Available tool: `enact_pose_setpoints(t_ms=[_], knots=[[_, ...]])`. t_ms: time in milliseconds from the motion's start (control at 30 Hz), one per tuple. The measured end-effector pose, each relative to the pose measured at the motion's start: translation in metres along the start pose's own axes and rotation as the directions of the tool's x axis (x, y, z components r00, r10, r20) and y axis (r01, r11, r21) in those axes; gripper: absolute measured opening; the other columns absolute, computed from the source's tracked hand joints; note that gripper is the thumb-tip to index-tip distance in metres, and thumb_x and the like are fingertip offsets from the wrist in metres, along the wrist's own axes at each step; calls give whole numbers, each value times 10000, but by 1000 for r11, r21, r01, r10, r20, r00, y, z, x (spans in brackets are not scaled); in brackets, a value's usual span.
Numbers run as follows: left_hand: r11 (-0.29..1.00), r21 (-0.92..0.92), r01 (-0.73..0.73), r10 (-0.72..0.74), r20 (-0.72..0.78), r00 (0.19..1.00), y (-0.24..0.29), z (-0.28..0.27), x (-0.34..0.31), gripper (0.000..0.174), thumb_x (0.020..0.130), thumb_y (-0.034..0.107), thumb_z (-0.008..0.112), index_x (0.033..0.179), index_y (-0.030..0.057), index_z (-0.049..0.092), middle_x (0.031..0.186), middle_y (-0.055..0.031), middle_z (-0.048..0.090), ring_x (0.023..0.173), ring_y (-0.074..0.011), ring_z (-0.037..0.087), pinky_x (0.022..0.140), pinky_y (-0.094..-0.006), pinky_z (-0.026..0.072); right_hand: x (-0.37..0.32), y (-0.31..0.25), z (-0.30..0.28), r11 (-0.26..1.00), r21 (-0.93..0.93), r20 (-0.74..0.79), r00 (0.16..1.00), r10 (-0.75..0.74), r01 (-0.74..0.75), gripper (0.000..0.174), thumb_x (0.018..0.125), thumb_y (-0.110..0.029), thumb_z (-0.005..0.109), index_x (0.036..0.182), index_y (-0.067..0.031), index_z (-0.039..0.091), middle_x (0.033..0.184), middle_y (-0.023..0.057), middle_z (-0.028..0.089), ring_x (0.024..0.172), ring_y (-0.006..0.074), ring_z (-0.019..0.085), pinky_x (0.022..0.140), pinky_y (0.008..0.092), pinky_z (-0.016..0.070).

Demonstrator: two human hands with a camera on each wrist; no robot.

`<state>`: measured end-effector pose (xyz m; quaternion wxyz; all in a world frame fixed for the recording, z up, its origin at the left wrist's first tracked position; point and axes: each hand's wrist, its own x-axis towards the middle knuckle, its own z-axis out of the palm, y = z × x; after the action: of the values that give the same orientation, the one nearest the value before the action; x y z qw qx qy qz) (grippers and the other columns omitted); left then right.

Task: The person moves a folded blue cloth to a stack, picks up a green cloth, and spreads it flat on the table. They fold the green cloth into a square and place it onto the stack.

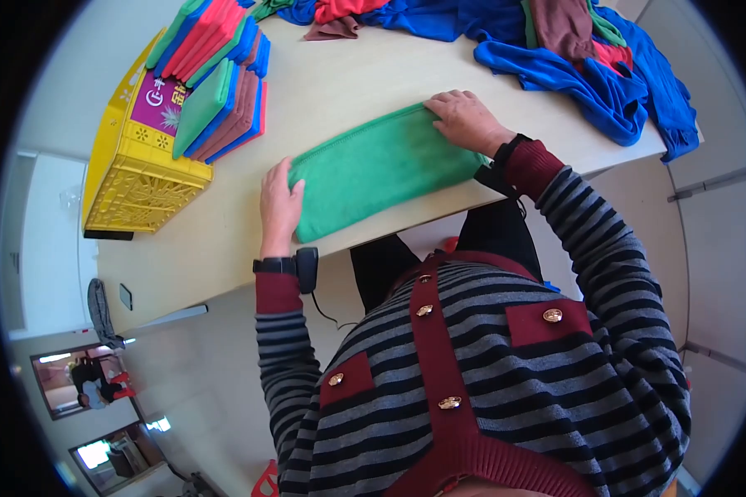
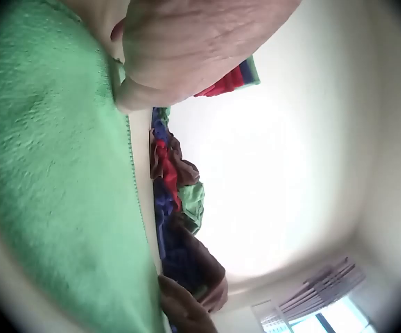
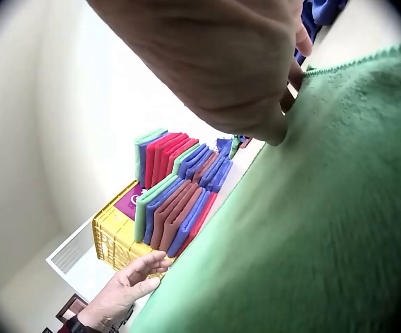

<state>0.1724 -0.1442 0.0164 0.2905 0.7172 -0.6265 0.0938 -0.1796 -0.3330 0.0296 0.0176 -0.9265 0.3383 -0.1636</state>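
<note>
A green cloth [image 1: 373, 170], folded to a long rectangle, lies flat on the table in front of the person. In the head view the left hand [image 1: 280, 205] is at its left end, fingers extended along the edge and thumb over the cloth. The right hand [image 1: 471, 121] rests on the far right corner, fingertips at the far edge. The right wrist view shows the fingers of this hand [image 3: 256, 83] bent down at the cloth's edge. In the left wrist view the left hand [image 2: 193, 52] touches the cloth's stitched border.
A yellow crate [image 1: 153, 186] stands at the left with folded cloths [image 1: 224, 112] in several colours stacked beside and above it. Loose blue, red, brown and green cloths [image 1: 572, 83] are heaped along the far and right edges of the table. A phone-like dark slab [image 1: 126, 296] lies front left.
</note>
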Motion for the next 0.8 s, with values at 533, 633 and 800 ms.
enact_pose_setpoints(t_ms=[533, 633, 800], knots=[[978, -36, 204, -161, 489, 857, -3, -14, 38, 231, 765, 85, 722, 966, 46, 615, 882, -127, 644, 849, -296, 624, 779, -395, 509, 14, 14, -10, 988, 154, 215, 977, -8, -26, 205, 798, -106, 633, 998, -78, 664, 975, 120, 695, 942, 329, 651, 853, 426, 520], [942, -277, 192, -52, 444, 895, -12, -21, 43, 208, 776, 87, 716, 937, 33, 596, 813, -138, 639, 759, -280, 621, 723, -390, 502, 6, 22, -13, 985, 173, 145, 989, -29, 4, 165, 804, -91, 632, 963, -55, 660, 949, 133, 680, 914, 337, 649, 835, 422, 524], [954, -224, 201, -56, 522, 851, 13, -54, 66, 195, 794, 24, 692, 916, 14, 539, 798, -61, 554, 804, -124, 571, 754, -321, 481, 9, 15, -61, 974, 209, 38, 994, -101, 91, 101, 824, -62, 620, 918, -43, 654, 922, 139, 657, 895, 340, 650, 797, 418, 526]])
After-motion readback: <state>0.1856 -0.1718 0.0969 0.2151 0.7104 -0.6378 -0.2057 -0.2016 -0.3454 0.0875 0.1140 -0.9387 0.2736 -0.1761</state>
